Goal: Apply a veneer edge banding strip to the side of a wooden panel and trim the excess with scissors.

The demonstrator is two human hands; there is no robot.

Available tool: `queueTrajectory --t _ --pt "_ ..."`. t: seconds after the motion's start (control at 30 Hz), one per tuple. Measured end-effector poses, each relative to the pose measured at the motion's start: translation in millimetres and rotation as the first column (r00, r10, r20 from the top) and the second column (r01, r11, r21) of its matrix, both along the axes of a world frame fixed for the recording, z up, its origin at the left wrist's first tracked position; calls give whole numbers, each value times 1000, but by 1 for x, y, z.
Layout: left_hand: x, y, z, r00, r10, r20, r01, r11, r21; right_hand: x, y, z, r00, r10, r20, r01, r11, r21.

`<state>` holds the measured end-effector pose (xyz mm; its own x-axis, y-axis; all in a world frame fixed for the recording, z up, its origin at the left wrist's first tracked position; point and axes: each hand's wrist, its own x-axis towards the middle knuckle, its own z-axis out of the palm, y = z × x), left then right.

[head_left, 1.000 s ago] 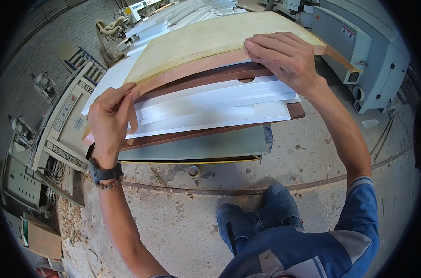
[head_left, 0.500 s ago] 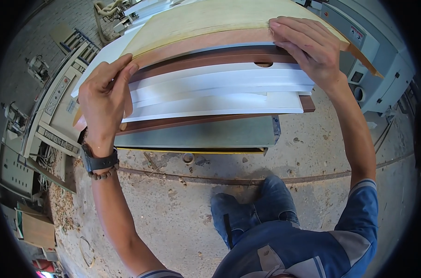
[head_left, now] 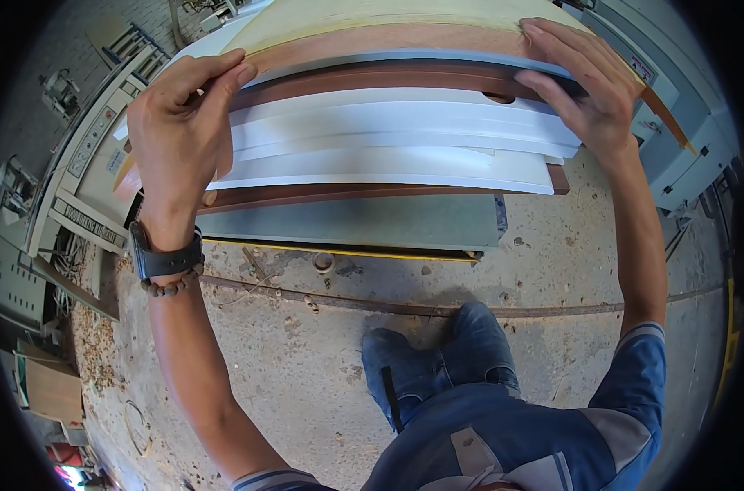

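Wooden top panel | left hand, right hand clamped on its ends | machine beside stack

Floor: bare concrete, dusty and stained, littered with wood chips.
Rail: thin metal strip set in the floor, running left to right.
Left side: pale machine with a control panel; shavings heaped below it.
Right side: grey-blue machine.
Lower left: cardboard box.
Light: bright, even daylight.
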<state>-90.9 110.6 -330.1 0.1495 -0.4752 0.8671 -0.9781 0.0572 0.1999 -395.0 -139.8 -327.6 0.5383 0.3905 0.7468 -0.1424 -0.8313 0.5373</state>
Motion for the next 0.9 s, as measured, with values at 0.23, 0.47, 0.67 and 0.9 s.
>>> queueTrajectory --t 0.23,0.47,0.67,0.9 --pt "1 0 0 1000 24 10 -24 1000 -12 49 47 9 997 -45 57 32 976 217" --pt "4 -2 -1 997 48 61 -46 998 -30 131 68 -5 968 106 227 -156 965 213" --pt "12 9 0 996 43 81 -48 997 57 134 68 -3 953 154 263 -209 958 197" --pt "39 40 7 982 14 187 -26 998 59 126 72 -4 982 103 155 -135 968 210"
